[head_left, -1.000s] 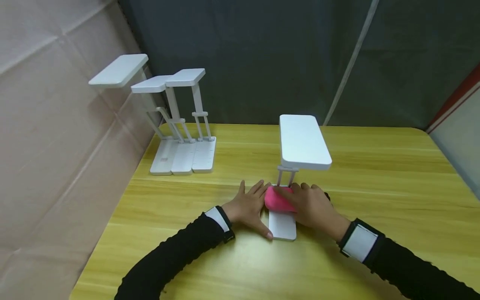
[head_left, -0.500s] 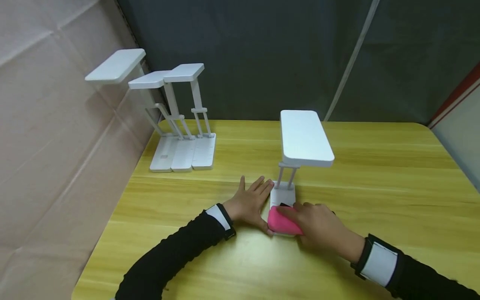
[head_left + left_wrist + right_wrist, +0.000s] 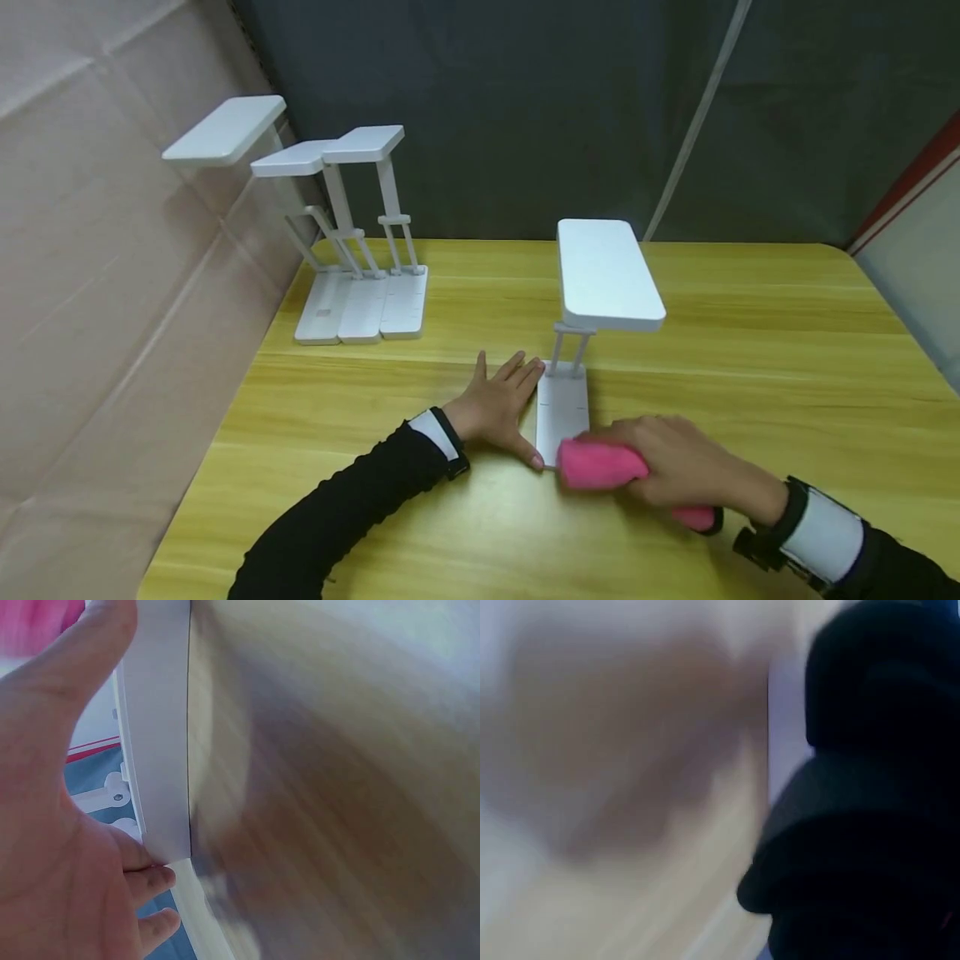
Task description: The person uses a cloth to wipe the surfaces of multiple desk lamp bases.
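A white folding stand stands at the middle right of the table, with a flat top plate raised over its base on a thin double-rod arm. My left hand is spread along the base's left edge, thumb near the front corner and fingertips near the back. In the left wrist view the thumb and fingers touch the base's side edge. My right hand grips a soft pink item with black ends, perhaps a cloth, at the base's front right corner. In the right wrist view a dark blurred shape hides most of this hand.
Several similar white stands stand side by side at the table's back left, tops overlapping. A pale fabric wall borders the left side and a dark curtain the back. The table is yellow wood.
My right hand has drawn the pink item from the back of the base toward me, then rightward to its front corner. The left hand stays at the base's edge.
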Tool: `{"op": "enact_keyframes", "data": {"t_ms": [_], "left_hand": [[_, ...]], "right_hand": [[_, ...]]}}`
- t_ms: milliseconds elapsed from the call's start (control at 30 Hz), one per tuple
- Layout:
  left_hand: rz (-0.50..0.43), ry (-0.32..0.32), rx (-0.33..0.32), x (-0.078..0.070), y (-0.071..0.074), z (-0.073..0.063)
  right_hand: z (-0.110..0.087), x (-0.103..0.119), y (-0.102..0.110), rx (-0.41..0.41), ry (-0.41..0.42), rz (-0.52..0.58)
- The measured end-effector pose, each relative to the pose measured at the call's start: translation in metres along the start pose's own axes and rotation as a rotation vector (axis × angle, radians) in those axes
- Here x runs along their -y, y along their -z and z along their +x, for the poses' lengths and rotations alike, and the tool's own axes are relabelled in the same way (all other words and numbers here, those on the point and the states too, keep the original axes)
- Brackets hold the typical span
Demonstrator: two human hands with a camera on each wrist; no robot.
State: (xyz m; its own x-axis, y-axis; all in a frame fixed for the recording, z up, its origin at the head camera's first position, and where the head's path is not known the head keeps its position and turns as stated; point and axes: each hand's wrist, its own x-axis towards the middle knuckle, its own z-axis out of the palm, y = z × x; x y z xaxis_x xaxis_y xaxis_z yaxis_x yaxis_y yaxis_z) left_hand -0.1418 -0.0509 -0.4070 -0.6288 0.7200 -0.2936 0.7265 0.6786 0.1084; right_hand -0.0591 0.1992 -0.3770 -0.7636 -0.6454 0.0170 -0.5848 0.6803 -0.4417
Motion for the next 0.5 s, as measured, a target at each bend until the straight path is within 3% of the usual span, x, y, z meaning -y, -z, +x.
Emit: {"op": "enact_keyframes", "data": {"t_ms": [100,167,233,367,500], "left_hand": [[-0.016,0.001,-0.002,0.002,-0.001,0.0],[-0.026,0.009,0.001,0.003,-0.002,-0.001],[-0.031,0.016,0.008,0.003,-0.003,-0.002],[-0.037,0.01,0.004,0.002,-0.006,-0.003],[-0.02,0.001,-0.014,0.001,-0.004,0.0]], "right_hand": [[0.012,-0.03,0.015,-0.102,-0.19,-0.116],[0.023,-0.048,0.018,-0.124,-0.312,-0.226],[0.034,-0.061,0.014,-0.122,-0.368,-0.34],[0.047,-0.067,-0.004,-0.111,-0.352,-0.469],[0.044,-0.059,-0.014,-0.151,-0.288,-0.553]]}}
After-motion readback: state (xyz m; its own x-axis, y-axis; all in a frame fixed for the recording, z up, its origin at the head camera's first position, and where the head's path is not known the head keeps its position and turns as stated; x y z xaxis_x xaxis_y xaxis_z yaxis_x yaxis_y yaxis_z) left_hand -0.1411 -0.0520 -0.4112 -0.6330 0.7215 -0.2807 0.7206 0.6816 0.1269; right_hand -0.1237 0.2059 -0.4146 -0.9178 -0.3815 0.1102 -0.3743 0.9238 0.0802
